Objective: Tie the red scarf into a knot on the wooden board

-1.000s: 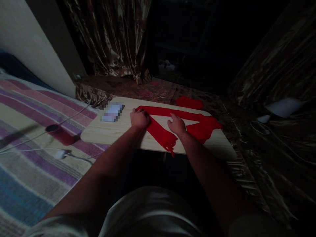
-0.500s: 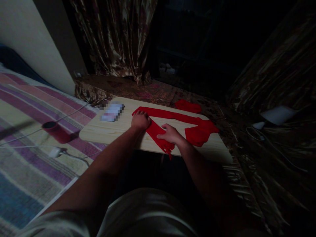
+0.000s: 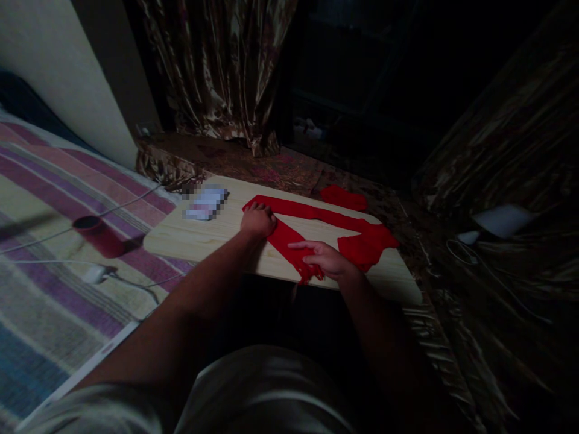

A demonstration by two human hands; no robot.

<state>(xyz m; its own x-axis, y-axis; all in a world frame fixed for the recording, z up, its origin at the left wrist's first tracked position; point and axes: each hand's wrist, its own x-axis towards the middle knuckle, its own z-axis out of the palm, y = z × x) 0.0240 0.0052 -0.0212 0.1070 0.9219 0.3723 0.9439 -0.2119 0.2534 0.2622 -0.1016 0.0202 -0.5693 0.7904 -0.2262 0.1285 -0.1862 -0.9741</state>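
A long red fringed scarf lies on a pale wooden table, bent into a sharp corner. At that corner my left hand presses down on the cloth, fingers close together and curled over its fold. My right hand is over the fringed end, index finger stretched across the cloth, thumb apart and the other fingers partly hidden. The far part of the scarf runs right to a bunched red heap at the table's right end.
A blurred-out phone-like object lies at the table's left. More red cloth sits beyond the far edge. On the striped bed stand a red cylinder and a white plug with cables. Dark patterned curtains hang behind.
My right hand has shifted slightly right and its index finger now points out straight. The fringe lies more gathered near the table's edge. My left hand has stayed at the fold.
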